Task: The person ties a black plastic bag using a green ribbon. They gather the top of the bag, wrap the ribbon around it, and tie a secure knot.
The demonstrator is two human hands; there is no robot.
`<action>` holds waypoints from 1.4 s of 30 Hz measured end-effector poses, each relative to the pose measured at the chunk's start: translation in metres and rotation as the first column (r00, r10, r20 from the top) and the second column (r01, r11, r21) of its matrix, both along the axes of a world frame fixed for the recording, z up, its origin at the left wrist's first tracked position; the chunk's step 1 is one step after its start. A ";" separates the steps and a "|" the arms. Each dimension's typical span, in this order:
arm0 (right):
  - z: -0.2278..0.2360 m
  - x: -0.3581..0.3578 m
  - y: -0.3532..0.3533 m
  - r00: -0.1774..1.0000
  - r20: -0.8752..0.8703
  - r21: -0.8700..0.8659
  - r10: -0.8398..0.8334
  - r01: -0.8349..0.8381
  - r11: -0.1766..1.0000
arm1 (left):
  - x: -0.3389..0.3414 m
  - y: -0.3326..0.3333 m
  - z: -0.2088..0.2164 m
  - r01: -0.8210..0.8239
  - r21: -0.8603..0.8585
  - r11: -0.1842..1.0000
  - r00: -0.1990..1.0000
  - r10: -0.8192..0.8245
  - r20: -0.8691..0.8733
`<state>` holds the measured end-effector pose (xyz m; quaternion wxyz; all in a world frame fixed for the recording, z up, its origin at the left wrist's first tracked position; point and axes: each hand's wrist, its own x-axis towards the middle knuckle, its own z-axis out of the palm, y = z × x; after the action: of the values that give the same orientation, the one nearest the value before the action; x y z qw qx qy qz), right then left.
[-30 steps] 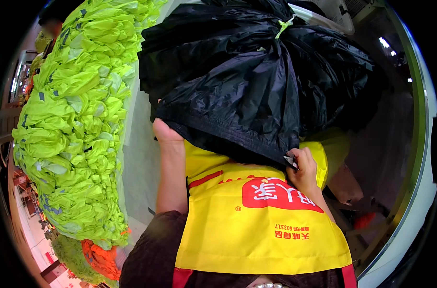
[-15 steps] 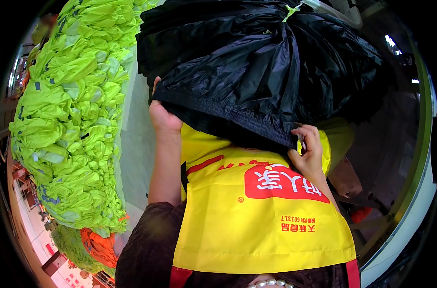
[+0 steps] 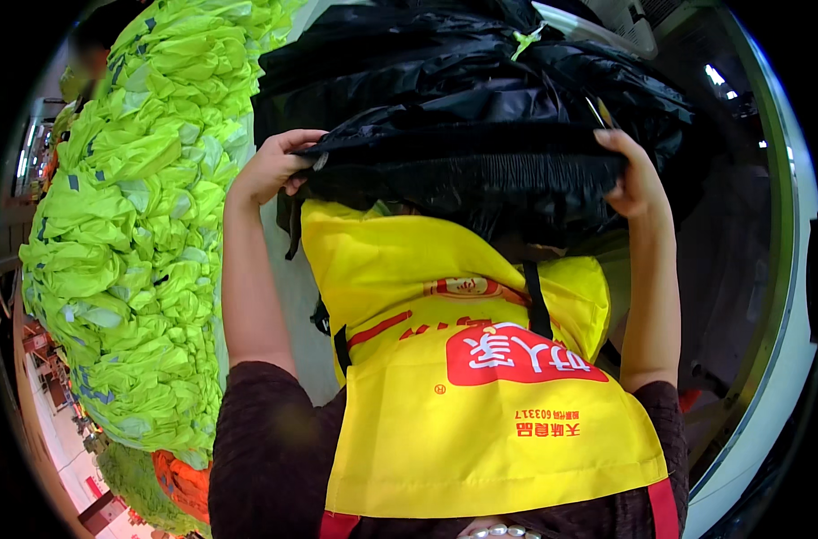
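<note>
A black shiny garment (image 3: pixel 481 108) with a gathered elastic waistband (image 3: pixel 481 180) lies across the top middle, bunched in folds. My left hand (image 3: pixel 279 166) grips the left end of this waistband, thumb and fingers closed round the cloth. At its right end, my right hand (image 3: pixel 632 171) is closed on the same band, partly hidden by it. A slim, pointed metal tool (image 3: pixel 598 112) juts up by the right fingertips; its kind cannot be made out. The band is stretched sideways between both hands. A light green strip (image 3: pixel 526 40) is tied round the gathered black cloth farther off.
A tall heap of bright yellow-green garments (image 3: pixel 131 242) fills the left side. Below it lies an orange bundle (image 3: pixel 183 485). My yellow apron (image 3: pixel 490 458) spreads in front of me. A pale curved edge (image 3: pixel 768 395) runs down the right, beside a dark area.
Both hands have moved apart and the right has risen, pulling the waistband wider and flatter. The band has turned and lifted away from the apron, showing more yellow cloth below.
</note>
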<state>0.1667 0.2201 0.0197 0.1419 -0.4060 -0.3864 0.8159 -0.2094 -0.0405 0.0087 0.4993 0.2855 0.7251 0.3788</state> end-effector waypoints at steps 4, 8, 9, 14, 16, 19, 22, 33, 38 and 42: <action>-0.022 -0.043 0.043 0.999 -0.009 -0.083 -0.035 0.035 0.996 | -0.012 0.038 -0.004 -0.029 -0.008 1.000 0.974 0.030 0.223; -0.040 -0.045 0.061 0.994 0.002 -0.093 -0.111 0.110 0.990 | -0.005 0.056 -0.016 -0.196 0.054 0.979 0.944 0.174 0.280; -0.043 -0.045 0.062 0.994 0.009 -0.106 -0.105 0.105 0.989 | 0.001 0.057 -0.017 -0.210 0.071 0.975 0.941 0.181 0.287; -0.050 -0.041 0.069 0.975 0.048 -0.111 -0.219 0.223 0.968 | 0.034 0.053 -0.013 -0.376 0.234 0.897 0.898 0.415 -0.147; -0.052 -0.039 0.068 0.971 0.011 -0.102 -0.240 0.239 0.966 | 0.054 0.054 -0.016 -0.255 0.397 0.882 0.695 0.453 -0.559; -0.065 -0.037 0.073 0.971 0.025 -0.081 -0.236 0.237 0.968 | 0.104 0.067 0.018 0.161 0.529 0.833 0.465 0.409 -0.785; -0.070 -0.036 0.079 0.970 0.024 -0.082 -0.243 0.244 0.966 | 0.123 0.086 0.016 0.560 0.365 0.744 0.423 0.123 -0.898; -0.075 -0.034 0.080 0.960 -0.026 -0.080 -0.278 0.275 0.958 | 0.114 0.098 -0.013 0.301 0.316 0.900 0.698 0.018 -0.716; -0.067 -0.035 0.071 0.952 -0.010 -0.050 -0.306 0.305 0.951 | 0.147 0.092 -0.002 0.462 0.234 0.855 0.645 -0.143 -0.751; -0.058 -0.040 0.070 0.949 -0.037 -0.002 -0.314 0.314 0.949 | 0.142 0.094 0.003 0.204 0.496 0.844 0.841 0.109 -0.531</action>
<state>0.1264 0.2897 -0.0380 0.2777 -0.4468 -0.3161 0.7895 -0.0675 0.0538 0.0115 0.1848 0.5261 0.6933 0.4564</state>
